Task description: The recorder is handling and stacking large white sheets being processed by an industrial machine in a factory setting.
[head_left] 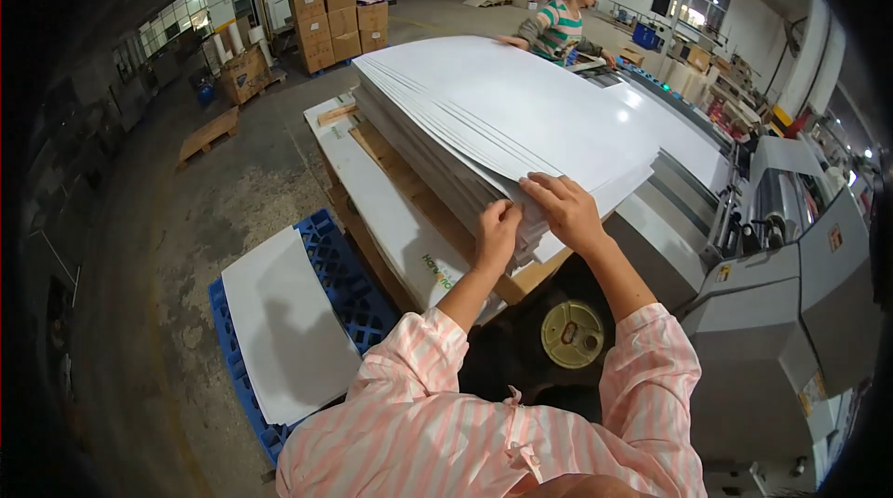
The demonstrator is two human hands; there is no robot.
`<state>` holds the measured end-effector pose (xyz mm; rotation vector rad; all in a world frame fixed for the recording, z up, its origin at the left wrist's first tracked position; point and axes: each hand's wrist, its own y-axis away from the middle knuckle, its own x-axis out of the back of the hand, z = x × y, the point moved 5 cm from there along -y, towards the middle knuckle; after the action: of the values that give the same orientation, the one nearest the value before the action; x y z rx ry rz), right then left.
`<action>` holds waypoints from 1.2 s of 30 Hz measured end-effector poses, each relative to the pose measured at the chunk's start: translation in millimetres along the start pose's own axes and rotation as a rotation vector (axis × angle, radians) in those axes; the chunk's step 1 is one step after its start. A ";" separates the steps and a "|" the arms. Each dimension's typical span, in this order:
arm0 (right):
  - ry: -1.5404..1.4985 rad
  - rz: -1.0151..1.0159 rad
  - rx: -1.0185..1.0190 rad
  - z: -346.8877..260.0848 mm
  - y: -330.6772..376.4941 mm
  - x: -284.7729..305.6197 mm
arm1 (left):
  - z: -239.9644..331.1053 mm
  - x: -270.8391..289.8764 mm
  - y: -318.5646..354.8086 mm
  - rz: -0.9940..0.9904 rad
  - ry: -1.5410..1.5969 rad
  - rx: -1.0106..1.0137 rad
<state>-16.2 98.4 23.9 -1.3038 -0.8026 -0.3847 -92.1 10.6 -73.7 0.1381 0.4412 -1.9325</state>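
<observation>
Both hands work the near corner of a big stack of white sheets, which sits on a wooden pallet w/ a white board under it. Left hand is curled, fingers pinched shut on the sheet edges at that corner, thumb side up, prob. to separate or count off a bundle. Right hand lies flat on top just beside it, fingers spread and slightly bent, pressing the top sheets down so they don't slide while the corner is fanned. Top sheets bow upward toward the far edge, where a 2nd person in a striped top has hands at the far corner. A blue plastic pallet w/ 1 white sheet lies on the floor to the left; a grey machine stands right. Hard to tell: how many sheets the left fingers actually grip, since the fingertips are hidden by the stack edge. The round yellow lid below sits on something dark, unclear what.
</observation>
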 end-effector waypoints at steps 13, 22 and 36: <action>-0.304 -0.060 -0.248 29.2 -9.4 -9.7 | -5.9 -0.1 -12.8 -0.020 -0.006 -0.029; -0.483 0.225 -0.301 32.4 -8.7 -7.0 | -3.9 2.8 -5.8 -0.006 -0.256 -0.294; 0.123 -0.160 -0.139 4.5 25.1 -33.5 | -7.0 0.0 -29.7 0.054 -0.368 -0.306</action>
<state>-23.6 103.0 -17.2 -1.3340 -0.7899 -0.6517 -119.9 23.1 -73.1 -0.3936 0.4720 -1.7643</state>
